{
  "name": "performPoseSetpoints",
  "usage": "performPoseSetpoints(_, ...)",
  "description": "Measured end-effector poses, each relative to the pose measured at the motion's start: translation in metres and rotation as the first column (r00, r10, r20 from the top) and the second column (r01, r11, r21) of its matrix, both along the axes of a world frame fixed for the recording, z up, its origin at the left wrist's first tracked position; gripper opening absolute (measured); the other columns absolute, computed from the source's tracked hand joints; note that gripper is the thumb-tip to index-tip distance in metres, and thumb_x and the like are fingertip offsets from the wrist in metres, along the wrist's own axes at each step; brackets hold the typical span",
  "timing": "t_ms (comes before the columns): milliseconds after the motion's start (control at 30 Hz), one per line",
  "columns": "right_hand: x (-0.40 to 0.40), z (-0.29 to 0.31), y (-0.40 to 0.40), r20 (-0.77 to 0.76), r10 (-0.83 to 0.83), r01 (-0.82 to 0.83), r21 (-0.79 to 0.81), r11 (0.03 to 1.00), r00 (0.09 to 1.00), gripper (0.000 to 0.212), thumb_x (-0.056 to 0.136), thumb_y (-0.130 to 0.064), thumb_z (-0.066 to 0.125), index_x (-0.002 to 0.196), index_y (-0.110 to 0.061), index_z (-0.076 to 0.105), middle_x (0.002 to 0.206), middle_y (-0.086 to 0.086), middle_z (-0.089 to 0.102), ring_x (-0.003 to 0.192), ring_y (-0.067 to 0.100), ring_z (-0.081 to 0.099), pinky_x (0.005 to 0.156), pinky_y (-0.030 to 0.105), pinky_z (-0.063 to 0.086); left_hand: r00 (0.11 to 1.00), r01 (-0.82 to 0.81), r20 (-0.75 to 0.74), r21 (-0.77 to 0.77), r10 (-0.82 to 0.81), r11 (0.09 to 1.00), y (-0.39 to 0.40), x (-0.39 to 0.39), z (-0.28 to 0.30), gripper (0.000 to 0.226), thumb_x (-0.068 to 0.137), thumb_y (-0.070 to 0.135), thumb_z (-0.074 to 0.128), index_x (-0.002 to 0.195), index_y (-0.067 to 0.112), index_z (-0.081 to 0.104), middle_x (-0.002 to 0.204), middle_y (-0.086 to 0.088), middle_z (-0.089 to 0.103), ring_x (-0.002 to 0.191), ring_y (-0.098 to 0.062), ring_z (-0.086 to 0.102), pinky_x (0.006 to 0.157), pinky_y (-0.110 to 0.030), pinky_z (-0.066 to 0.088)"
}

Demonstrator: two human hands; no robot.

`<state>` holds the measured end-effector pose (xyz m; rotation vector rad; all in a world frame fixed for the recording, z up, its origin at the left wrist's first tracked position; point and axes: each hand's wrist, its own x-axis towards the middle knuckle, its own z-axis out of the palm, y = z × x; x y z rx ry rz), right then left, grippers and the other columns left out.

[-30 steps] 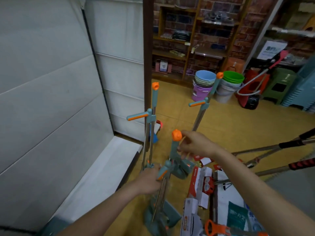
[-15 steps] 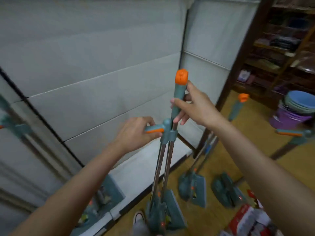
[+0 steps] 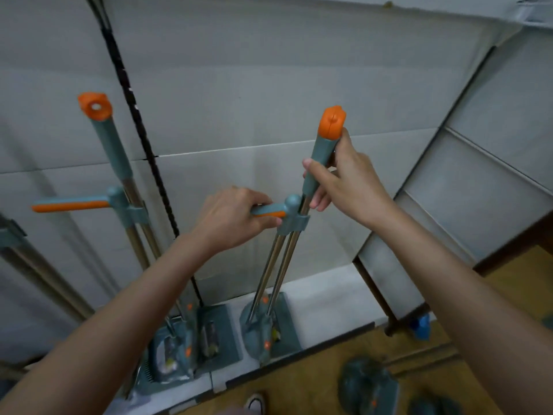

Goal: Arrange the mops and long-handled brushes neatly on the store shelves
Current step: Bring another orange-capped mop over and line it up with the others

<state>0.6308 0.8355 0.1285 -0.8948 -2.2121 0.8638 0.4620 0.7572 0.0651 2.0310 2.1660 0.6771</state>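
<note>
Two hands hold one mop (image 3: 291, 235). The right hand (image 3: 344, 178) has its fingers (image 3: 311, 166) curled tight around the teal grip, just under the orange cap (image 3: 332, 121). The left hand (image 3: 233, 217) has its fingers shut around the side lever (image 3: 269, 210), which sticks out from the pole below the right fingers.

Far below both hands, the mop's foot (image 3: 263, 327) sits on the low white shelf (image 3: 329, 298), and the mop stands almost straight up, close to the grey wall (image 3: 254, 100). Left of the left fingers, another mop (image 3: 125, 202) of the same kind stands on the shelf too. More mop feet lie on the floor (image 3: 368, 384), below the right arm.

This mop looks stiff, with thin metal rods and plastic parts, so it is likely light. It is tall and top-heavy and could tip over. The rods look smooth and slippery. The teal grip up high is the best place to hold, with the other hand lower to steady it.
</note>
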Motion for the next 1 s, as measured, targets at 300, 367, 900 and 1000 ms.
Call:
performPoseSetpoints(300,-0.078,-0.035,0.052,0.107,-0.002,0.003,-0.005,1.0,0.994,0.023,0.094,-0.025,0.049,0.101,-0.017,0.028,0.062,0.015,0.065,0.05,0.029,0.067,0.062,0.044,0.059,0.992,-0.09,-0.096,-0.088,0.082,0.992,0.042,-0.064,-0.022,0.028,0.082,0.054,0.054,0.085,0.027,0.062,0.067,0.006,0.049,0.078,-0.022,0.056,0.062,-0.028,0.032)
performPoseSetpoints(367,-0.091,-0.038,0.061,0.116,0.007,-0.004,-0.026,1.0,0.993,0.022,0.095,-0.025,0.048,0.101,-0.018,0.028,0.061,0.013,0.065,0.05,0.028,0.067,0.062,0.043,0.059,0.99,-0.107,-0.107,-0.114,0.095,0.988,0.05,-0.075,-0.023,0.029,0.084,0.053,0.053,0.088,0.026,0.061,0.071,0.006,0.051,0.082,-0.022,0.058,0.063,-0.028,0.032)
performPoseSetpoints(900,-0.095,-0.039,0.092,0.066,0.003,0.013,-0.246,0.969,0.998,0.039,0.088,-0.015,0.061,0.116,-0.019,0.033,0.111,0.012,0.06,0.065,0.029,0.071,0.058,0.037,0.06,0.983,-0.149,-0.134,-0.156,0.129,0.977,0.081,-0.068,-0.027,0.046,0.084,0.043,0.057,0.121,0.02,0.043,0.116,-0.002,0.05,0.107,-0.023,0.054,0.082,-0.036,0.045)
performPoseSetpoints(1000,-0.075,-0.042,0.099,0.067,0.005,0.017,-0.327,0.945,0.998,0.052,0.089,-0.008,0.059,0.134,-0.015,0.033,0.135,0.01,0.051,0.073,0.028,0.071,0.059,0.035,0.06,0.981,-0.142,-0.155,-0.194,0.113,0.971,0.093,-0.06,-0.024,0.04,0.084,0.042,0.056,0.115,0.02,0.046,0.113,-0.004,0.055,0.103,-0.026,0.056,0.08,-0.036,0.045)
